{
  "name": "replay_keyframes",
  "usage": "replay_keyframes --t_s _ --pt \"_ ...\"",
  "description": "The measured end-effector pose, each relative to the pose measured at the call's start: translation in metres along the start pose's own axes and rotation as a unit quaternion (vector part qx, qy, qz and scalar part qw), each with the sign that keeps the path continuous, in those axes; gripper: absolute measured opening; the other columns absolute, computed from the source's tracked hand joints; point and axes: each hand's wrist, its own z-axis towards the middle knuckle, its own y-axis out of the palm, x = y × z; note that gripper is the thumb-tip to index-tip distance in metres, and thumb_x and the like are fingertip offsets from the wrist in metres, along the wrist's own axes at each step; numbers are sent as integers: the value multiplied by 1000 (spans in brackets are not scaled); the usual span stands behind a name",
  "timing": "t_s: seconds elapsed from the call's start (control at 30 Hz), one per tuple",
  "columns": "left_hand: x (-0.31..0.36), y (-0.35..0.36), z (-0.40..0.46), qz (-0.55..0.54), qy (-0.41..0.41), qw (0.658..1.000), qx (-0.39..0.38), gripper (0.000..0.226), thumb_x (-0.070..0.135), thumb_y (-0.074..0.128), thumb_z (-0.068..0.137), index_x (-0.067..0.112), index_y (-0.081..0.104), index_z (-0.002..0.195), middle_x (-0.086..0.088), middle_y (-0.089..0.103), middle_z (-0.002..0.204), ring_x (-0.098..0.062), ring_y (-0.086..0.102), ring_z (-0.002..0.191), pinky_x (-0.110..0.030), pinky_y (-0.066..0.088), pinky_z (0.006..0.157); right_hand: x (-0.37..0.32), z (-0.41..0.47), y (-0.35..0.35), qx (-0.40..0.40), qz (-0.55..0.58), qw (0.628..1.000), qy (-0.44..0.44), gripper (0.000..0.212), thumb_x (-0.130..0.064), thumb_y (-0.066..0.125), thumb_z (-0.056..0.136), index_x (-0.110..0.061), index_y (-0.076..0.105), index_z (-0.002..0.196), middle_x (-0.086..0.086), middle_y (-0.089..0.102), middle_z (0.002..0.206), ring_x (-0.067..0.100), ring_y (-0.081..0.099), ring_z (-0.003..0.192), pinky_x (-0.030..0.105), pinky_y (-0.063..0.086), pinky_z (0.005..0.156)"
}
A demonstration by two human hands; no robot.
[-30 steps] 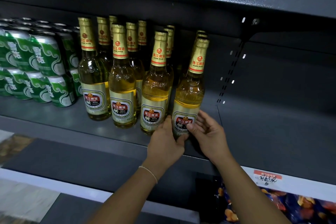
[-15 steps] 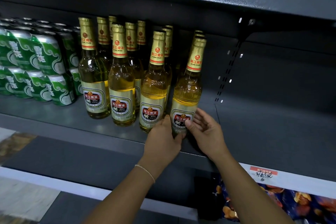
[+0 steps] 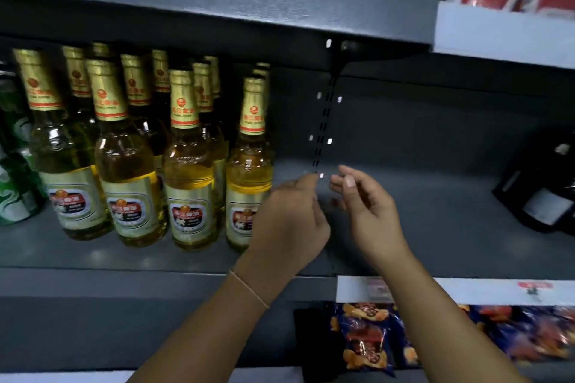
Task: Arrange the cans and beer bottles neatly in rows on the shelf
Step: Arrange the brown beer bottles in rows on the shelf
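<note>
Beer bottles (image 3: 189,158) stand upright in four rows running front to back on left part of shelf (image 3: 155,261), front bottles near front edge. Green cans (image 3: 15,165) at far left edge, mostly cropped. Left hand (image 3: 292,221) just beside rightmost front bottle (image 3: 249,165), fingers relaxed, grasping nothing. Right hand (image 3: 367,211) likewise loose, empty. Rows look largely finished; right part of shelf unfilled. Labels red-gold, writing blurred, unreadable.

Bare forearms, no sleeves in view

The left hand (image 3: 291,221) has a thin pale string bracelet (image 3: 249,288) at its wrist — the right hand (image 3: 370,211) wears nothing.
</note>
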Motion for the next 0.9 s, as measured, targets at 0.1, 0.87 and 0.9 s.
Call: replay_keyframes --t_s 0.1,0.87,0.9 --pt "20 25 17 -23 -7 998 -50 44 21 37 84 8 62 118 -10 70 97 -27 65 88 -33 51 76 -5 3 -38 32 -21 999 -4 27 -42 54 86 -33 64 109 -7 72 102 8 68 101 35 54 95" --pt "265 313 118 -211 48 937 -273 47 18 49 96 13 41 142 -7 51 138 -19 52 121 -33 43 104 32 80 -405 217 -180 959 -20 37 -16 62 95 -10 55 131 -1 62 111 11 59 99 13 48 82" --pt "272 322 121 -212 45 936 -279 46 19 50 97 13 42 142 -7 52 136 -19 53 119 -32 44 102 31 87 -418 229 -208 951 -20 40 -15 62 95 -8 52 133 0 61 116 13 58 105 9 46 84"
